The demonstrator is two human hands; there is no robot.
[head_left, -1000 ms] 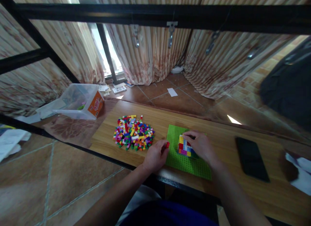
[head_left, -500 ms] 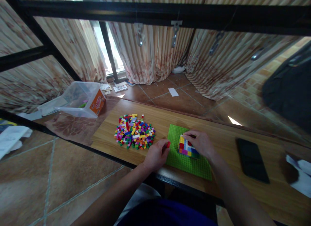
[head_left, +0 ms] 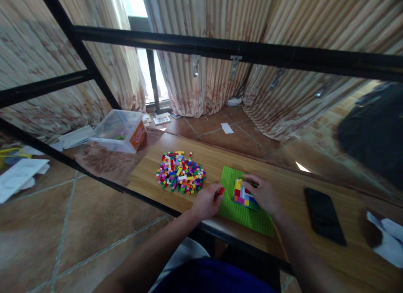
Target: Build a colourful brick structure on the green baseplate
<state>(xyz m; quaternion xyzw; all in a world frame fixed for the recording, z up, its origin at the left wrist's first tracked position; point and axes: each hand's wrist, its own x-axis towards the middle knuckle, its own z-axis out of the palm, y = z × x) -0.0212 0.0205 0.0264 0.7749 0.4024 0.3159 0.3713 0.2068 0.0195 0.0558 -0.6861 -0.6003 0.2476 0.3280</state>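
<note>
One small red toy brick is pinched between the thumb and fingers of the left hand, above the near-left edge of a green studded baseplate. On that baseplate sits a multicoloured brick build, with the right hand at its far right side; its fingers hide the contact, so I cannot tell whether that grip is closed on it. Loose bricks lie heaped on the wooden desk beyond the left hand, and a black smartphone lies well to the right.
</note>
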